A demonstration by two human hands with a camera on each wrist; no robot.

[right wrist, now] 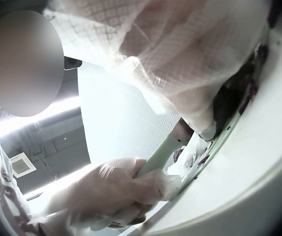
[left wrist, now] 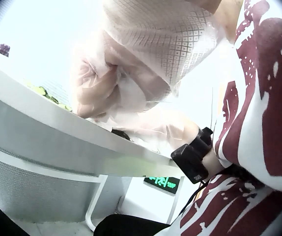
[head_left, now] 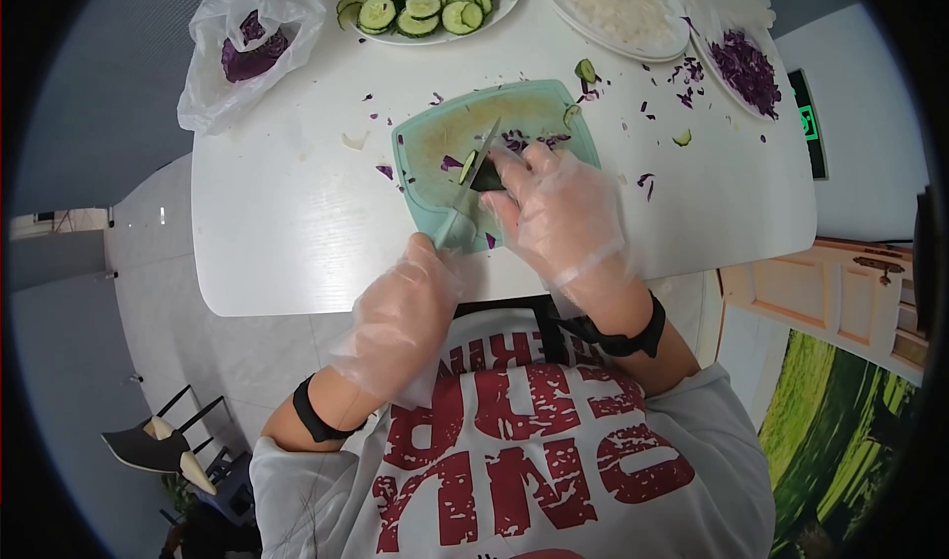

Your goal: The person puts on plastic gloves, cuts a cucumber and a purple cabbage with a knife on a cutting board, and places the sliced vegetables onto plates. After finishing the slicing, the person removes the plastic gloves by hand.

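Note:
My left hand (head_left: pixel 403 307), in a clear plastic glove, grips the pale green handle (right wrist: pixel 161 153) of a kitchen knife. The knife's blade (head_left: pixel 488 142) slants across a light green cutting board (head_left: pixel 425 144). Against the blade's right side lies a dark-skinned piece of cucumber (head_left: pixel 485 175), held down by the fingers and thumb of my gloved right hand (head_left: pixel 565 213). A cucumber slice (head_left: pixel 468 168) stands at the blade's left side. In the right wrist view the dark cucumber (right wrist: pixel 228 96) shows under the right fingertips. My left glove (left wrist: pixel 131 73) hides the knife in the left wrist view.
Behind the board are a plate of cucumber slices (head_left: pixel 423 7), a plate of pale chopped pieces (head_left: pixel 623 10) and shredded purple cabbage (head_left: pixel 746 73). A plastic bag (head_left: pixel 213 80) with purple cabbage sits back left. Cabbage scraps dot the white table (head_left: pixel 287 223).

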